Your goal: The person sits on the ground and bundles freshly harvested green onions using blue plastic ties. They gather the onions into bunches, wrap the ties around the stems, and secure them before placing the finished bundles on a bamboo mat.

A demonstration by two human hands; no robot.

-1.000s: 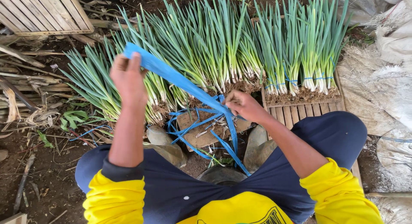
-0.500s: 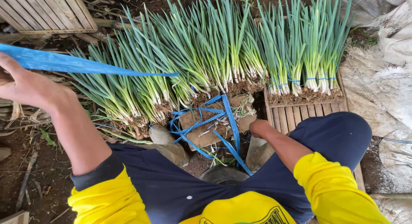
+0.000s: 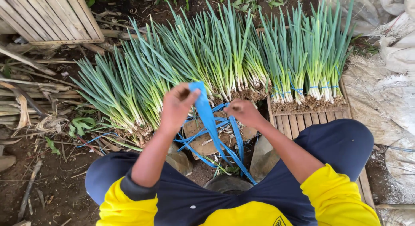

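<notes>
- Your left hand [image 3: 176, 105] is up in front of you, fingers [image 3: 190, 95] pinched tight on the top end of a wide blue strip [image 3: 205, 115].
- The strip hangs from that hand & runs down toward your lap, w/ its low end near your knees.
- Your right hand [image 3: 243, 112] is just beside the strip, on its right. It's curled w/ fingers bent in. Can't tell if it grips a strand or not.
- Under both hands sits a loose pile of thin blue strands [image 3: 199, 135]. They lie criss-cross on a flat brown board [image 3: 202, 141] on the ground.
- Green onions [image 3: 203, 57] lie in a long row past your hands, roots toward you, green tips pointing away.
- The bunches on the right [image 3: 309, 57] are tied w/ blue bands near the roots. They rest on a wood slat pallet [image 3: 298, 120].
- The ones on the left [image 3: 114, 89] lie on bare dirt.
- Another slat panel [image 3: 49, 16] sits at top left. Dry sticks & husks [image 3: 26, 92] lie below it.
- White sacks [image 3: 389, 79] are on the right side.
- You sit low, dark pants [image 3: 337, 139], yellow sleeves [image 3: 337, 195], knees wide apart.
- 2 muddy boots [image 3: 263, 154] show btw your knees, close to the board.
</notes>
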